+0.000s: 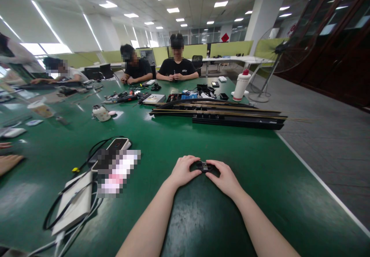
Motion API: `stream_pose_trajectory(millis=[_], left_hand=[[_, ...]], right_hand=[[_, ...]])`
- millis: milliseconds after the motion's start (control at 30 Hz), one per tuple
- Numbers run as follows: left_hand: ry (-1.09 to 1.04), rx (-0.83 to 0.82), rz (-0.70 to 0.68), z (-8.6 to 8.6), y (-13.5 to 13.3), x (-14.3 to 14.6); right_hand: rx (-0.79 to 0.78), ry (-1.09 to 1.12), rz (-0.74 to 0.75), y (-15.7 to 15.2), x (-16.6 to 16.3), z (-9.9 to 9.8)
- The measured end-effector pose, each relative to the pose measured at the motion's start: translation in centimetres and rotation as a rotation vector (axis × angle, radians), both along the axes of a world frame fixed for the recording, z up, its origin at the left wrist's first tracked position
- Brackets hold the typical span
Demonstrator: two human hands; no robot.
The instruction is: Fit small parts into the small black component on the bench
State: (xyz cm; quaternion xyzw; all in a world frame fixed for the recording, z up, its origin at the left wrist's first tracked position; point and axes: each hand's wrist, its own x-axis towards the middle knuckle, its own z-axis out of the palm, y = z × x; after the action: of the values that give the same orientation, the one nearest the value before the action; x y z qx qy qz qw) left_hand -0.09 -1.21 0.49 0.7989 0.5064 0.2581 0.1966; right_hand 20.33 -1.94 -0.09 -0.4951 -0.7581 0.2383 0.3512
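A small black part with a greyish, detailed middle (204,167) is between my hands, low over the green tabletop (162,141). On its left end, my left hand (185,170) has thumb and fingers closed round the edge. My right hand (222,174) pinches the opposite end in the same way. The part's exact kind is too small to make out, and its ends are partly covered by my fingertips.
Long black rails (237,124) with thin brass-coloured rods lie farther back. To the left are a phone (115,145), a white power bank (75,203) and cables. A white bottle (241,86) stands back right. Several people sit around the table; another person's hand (10,163) rests far left.
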Motion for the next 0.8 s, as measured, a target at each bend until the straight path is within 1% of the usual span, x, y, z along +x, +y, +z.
stream_pose_trajectory(millis=[267, 433, 567, 800], left_hand=[[-0.022, -0.006, -0.008, -0.36, 0.14, -0.2], [0.0, -0.013, -0.001, -0.1, 0.15, -0.03], [0.012, -0.02, -0.023, 0.18, 0.15, 0.09], [0.031, -0.027, -0.005, 0.14, 0.12, 0.16]], right_hand=[[0.003, 0.02, -0.028, -0.1, -0.01, -0.06], [-0.009, 0.03, -0.024, -0.04, 0.05, 0.06], [-0.022, 0.038, -0.017, -0.03, 0.09, 0.12], [-0.019, 0.047, -0.011, -0.04, 0.12, 0.19]])
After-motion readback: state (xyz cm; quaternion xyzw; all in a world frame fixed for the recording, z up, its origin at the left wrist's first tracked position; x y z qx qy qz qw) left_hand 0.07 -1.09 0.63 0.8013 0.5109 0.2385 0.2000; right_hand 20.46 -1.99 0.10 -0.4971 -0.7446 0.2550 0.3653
